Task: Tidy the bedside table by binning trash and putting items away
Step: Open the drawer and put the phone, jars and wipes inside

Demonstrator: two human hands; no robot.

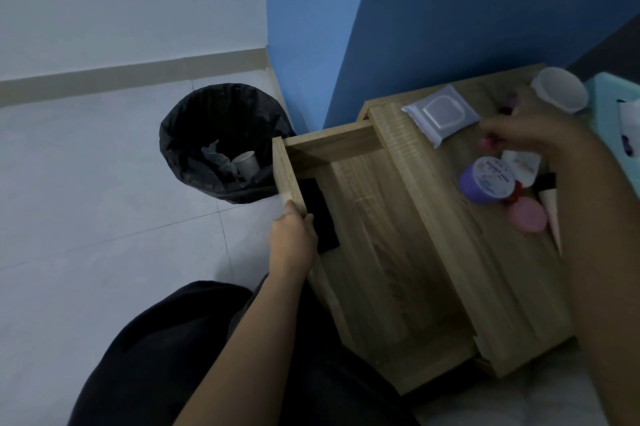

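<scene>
On the far right of the worktop (450, 252), the right hand (530, 133) is lowered over a cluster of small toiletries, its fingers drawn together around a small pink item (487, 141); motion blur hides whether that item is truly clamped, so the grip cannot be told for certain. Just near of it lie a purple tub (486, 181), a pink round lid (528, 214), a white sachet (521, 162) and a cone-shaped tube (550, 214), all crowded close together. A wipes pack (441, 115) lies further back, and a clear cup (561, 89) stands at the far right corner.

At the left, the drawer (374, 217) is pulled out and its front panel is gripped by the left hand (292, 235), fingers curled over the top edge. A flat black object (317, 214) rests inside against that front; the rest of the drawer floor is bare. A bin (221, 141) lined in black stands on the floor just beyond the drawer's far-left corner, with a paper cup (247, 164) and crumpled scraps already in it.

The step in hand appears to be the lifting of a small item for stowing. It is best raised straight up before being carried left, so that the neighbouring tub and sachet are not knocked. The drawer should be held steady and open until the item is set down on the bare floor of the drawer, clear of the black object.
</scene>
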